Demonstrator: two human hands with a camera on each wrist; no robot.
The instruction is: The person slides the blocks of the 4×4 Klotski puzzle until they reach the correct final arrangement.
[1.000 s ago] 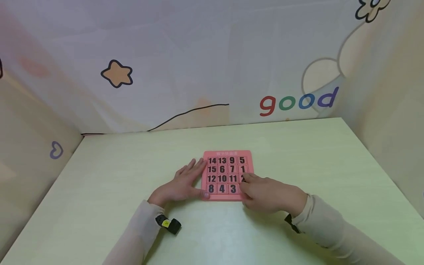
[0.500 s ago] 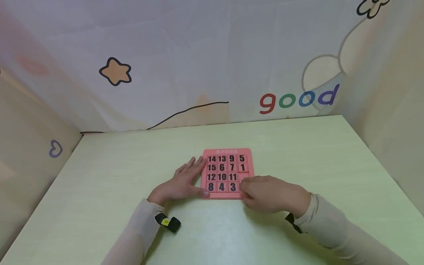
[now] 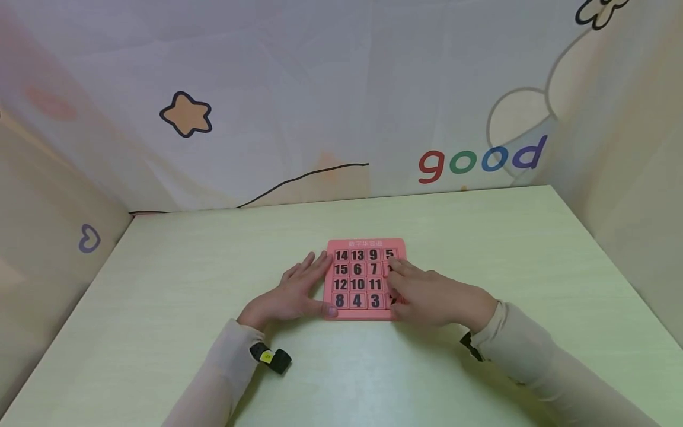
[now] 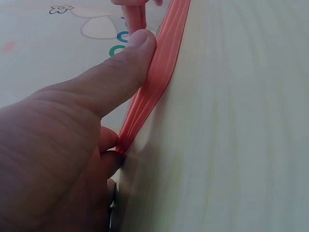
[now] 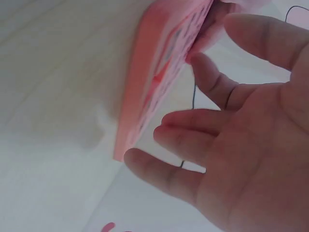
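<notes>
A pink number sliding puzzle (image 3: 336, 244) lies flat on the table, its black-numbered tiles facing up. Along its left edge my left hand (image 3: 290, 299) rests with straight, spread fingers. The left thumb (image 4: 137, 46) presses on the rim near the bottom left corner. My right hand (image 3: 440, 298) is over the right column, fingertips close to the tile marked 1, which they mostly cover. Below it, part of a black numeral shows beside the thumb. In the right wrist view the right fingers are relaxed and spread beside the puzzle's side wall (image 5: 130, 96), and an orange-red gap shows among the tiles.
The pale green table (image 3: 213, 255) extends around the puzzle. Behind it hangs a printed cloth backdrop (image 3: 299, 107) with a star and the word "good", and cloth walls stand left and right. Both sleeved wrists wear black straps, such as the left strap (image 3: 271, 358).
The 2 tile has slid down into the bottom right corner, leaving a gap under the 1. My right fingers have since shifted up to the 1 tile. My left hand stays put.
</notes>
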